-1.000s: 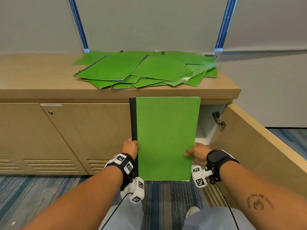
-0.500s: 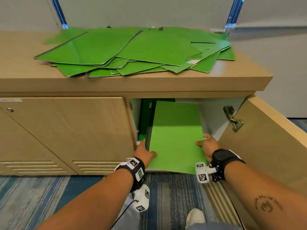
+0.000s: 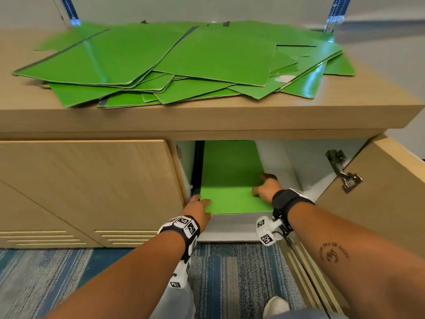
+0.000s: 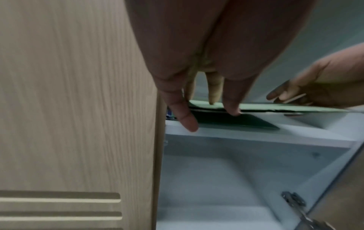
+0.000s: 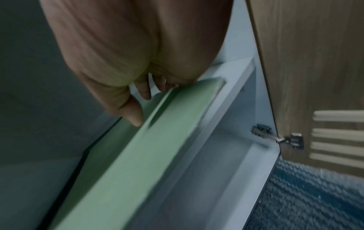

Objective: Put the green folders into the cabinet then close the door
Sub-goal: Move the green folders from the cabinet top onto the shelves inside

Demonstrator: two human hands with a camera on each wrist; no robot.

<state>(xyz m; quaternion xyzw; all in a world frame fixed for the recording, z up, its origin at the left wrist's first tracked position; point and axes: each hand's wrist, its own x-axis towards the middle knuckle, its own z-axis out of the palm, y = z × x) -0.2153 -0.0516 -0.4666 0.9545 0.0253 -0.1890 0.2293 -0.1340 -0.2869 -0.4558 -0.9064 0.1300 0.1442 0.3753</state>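
Observation:
One green folder (image 3: 230, 176) with a black spine lies nearly flat inside the open cabinet (image 3: 282, 162), just above its white shelf (image 4: 256, 140). My left hand (image 3: 199, 207) touches the folder's near left corner with straight fingers (image 4: 232, 109). My right hand (image 3: 264, 187) grips the folder's right edge (image 5: 177, 124), thumb on top and fingers curled round the edge. A loose pile of several green folders (image 3: 184, 61) lies on the cabinet top (image 3: 345, 111). The cabinet door (image 3: 391, 208) stands swung open on the right.
The neighbouring door (image 3: 92, 187) on the left is closed, close beside my left hand. A metal hinge (image 3: 345, 173) sticks out at the open door's inner edge. A lower white compartment (image 4: 216, 186) sits under the shelf. Striped blue carpet (image 3: 230, 272) covers the floor.
The folder went from upright in front of the cabinet to flat and slid deep onto the shelf. Both hands followed it in; my head moved closer.

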